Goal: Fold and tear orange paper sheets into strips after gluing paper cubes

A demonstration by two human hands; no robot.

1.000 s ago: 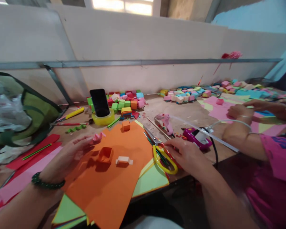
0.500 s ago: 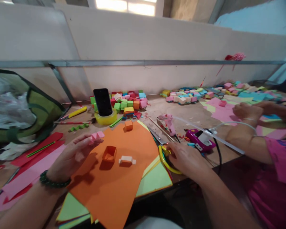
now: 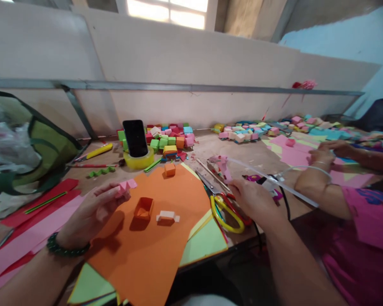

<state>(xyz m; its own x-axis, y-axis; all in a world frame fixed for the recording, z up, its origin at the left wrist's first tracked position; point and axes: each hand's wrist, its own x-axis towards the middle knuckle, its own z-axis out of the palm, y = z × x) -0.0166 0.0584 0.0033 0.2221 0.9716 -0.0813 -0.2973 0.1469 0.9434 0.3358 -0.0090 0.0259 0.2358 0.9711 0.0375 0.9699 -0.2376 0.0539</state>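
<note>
My left hand (image 3: 94, 208) pinches a folded pink paper piece (image 3: 127, 186) above the left part of the orange paper (image 3: 166, 250). On that paper sit an open orange paper box (image 3: 144, 208), a small pale folded strip (image 3: 167, 216) and an orange cube (image 3: 170, 170). My right hand (image 3: 247, 195) is at the handle end of the pink glue gun (image 3: 224, 166), with its fingers curled and partly hidden; what they hold, if anything, cannot be made out. Scissors with yellow handles (image 3: 228, 216) lie just left of and below my right hand.
A phone (image 3: 135, 138) leans on a yellow tape roll (image 3: 140, 160). Behind lie colourful paper cubes (image 3: 166, 142) and a yellow cutter (image 3: 99, 151). Left are a green bag (image 3: 51, 148) and red and pink paper. A person's arm (image 3: 319, 182) reaches in from the right.
My right hand has moved from the yellow scissor handles to the glue gun's handle end, uncovering the scissors. My left hand still holds the pink piece. The view has shifted slightly.
</note>
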